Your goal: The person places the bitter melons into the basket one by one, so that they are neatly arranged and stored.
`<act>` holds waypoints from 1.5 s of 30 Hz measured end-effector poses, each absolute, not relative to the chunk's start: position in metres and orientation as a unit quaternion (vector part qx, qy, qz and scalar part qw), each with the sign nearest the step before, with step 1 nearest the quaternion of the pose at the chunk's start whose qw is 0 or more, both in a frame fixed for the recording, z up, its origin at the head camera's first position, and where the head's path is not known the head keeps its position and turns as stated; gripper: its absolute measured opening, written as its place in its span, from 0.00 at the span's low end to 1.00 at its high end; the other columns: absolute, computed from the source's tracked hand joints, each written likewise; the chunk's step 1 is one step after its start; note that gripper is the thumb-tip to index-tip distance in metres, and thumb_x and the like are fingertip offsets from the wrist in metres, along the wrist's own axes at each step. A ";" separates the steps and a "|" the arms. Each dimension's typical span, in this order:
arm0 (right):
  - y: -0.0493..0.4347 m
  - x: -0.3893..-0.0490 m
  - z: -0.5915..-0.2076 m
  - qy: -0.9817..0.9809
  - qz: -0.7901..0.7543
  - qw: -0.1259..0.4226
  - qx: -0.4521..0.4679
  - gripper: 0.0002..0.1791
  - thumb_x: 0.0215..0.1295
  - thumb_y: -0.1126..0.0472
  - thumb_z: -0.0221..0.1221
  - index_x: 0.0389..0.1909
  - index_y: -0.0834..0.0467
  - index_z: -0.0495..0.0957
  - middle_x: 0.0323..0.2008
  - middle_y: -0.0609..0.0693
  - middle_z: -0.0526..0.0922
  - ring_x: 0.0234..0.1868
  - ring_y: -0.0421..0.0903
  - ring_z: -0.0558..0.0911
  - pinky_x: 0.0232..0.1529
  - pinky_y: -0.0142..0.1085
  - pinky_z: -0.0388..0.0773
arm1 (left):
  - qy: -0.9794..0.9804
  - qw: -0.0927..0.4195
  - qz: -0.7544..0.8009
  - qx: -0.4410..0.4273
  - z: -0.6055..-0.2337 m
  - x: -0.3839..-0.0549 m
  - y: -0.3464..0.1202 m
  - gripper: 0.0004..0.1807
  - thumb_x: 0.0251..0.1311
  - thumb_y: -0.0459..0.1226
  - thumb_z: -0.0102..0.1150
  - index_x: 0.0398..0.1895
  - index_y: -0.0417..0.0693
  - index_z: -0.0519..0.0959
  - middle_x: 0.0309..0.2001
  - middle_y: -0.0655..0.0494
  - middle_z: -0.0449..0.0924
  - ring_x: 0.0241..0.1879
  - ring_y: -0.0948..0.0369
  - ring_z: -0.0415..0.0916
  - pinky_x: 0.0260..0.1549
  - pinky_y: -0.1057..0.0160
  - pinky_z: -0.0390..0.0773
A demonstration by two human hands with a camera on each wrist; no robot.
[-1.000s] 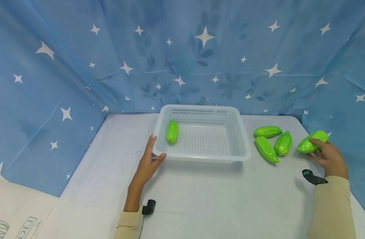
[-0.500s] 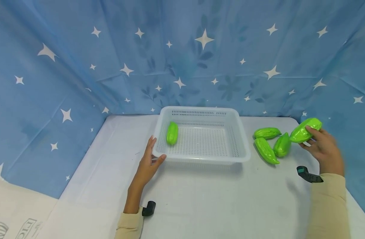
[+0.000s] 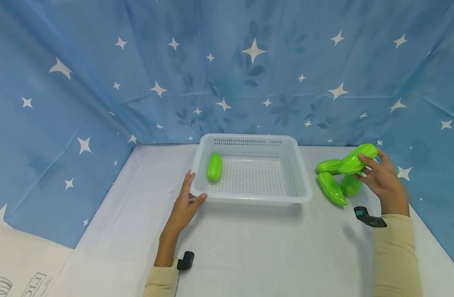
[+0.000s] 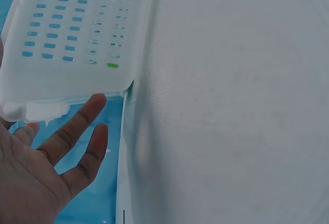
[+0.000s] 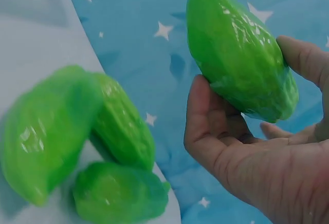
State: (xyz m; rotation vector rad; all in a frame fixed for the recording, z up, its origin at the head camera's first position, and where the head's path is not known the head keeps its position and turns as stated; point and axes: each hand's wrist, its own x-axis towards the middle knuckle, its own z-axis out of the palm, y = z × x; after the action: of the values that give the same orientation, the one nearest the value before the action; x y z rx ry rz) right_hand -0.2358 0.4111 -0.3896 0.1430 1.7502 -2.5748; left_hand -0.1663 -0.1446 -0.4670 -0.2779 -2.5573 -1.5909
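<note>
My right hand (image 3: 384, 179) holds a glossy green bitter melon (image 3: 357, 159) up between thumb and fingers. In the right wrist view, the thumb presses one side of this bitter melon (image 5: 239, 54) and the fingers the other. Below it on the table lie three more bitter melons, among them the front one (image 3: 332, 189) and the rear one (image 3: 328, 166); the third (image 3: 350, 185) is partly hidden by the hand. At the front left corner of the white plastic basket (image 3: 249, 199), my left hand (image 3: 184, 206) rests with fingers spread along the side and thumb at the rim.
Inside the basket, one bitter melon (image 3: 214, 167) lies by the left wall. A white cloth covers the table (image 3: 256, 247). Blue star-patterned curtains (image 3: 227, 74) hang behind and along both sides of the table.
My right hand has carried the held bitter melon leftward and up from the table's right side, to over the other three. The left hand and the basket have stayed put.
</note>
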 end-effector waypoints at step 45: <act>0.322 -0.236 -0.381 0.562 -0.825 0.031 -0.045 0.18 0.73 0.63 0.52 0.56 0.52 0.55 0.42 0.48 0.80 0.36 0.47 0.88 0.36 0.35 0.85 | -0.841 0.056 -0.529 -0.095 -0.466 -0.166 -0.145 0.44 0.67 0.51 0.57 0.78 0.66 0.43 0.79 0.66 0.36 0.60 0.49 0.76 0.57 0.49 0.78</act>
State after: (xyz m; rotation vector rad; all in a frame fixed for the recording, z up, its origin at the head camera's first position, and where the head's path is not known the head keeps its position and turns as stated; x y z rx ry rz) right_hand -0.2364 0.3221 -0.3814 -0.1394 1.7327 -2.5413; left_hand -0.1663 -0.1447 -0.4657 -0.2895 -2.5528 -1.6059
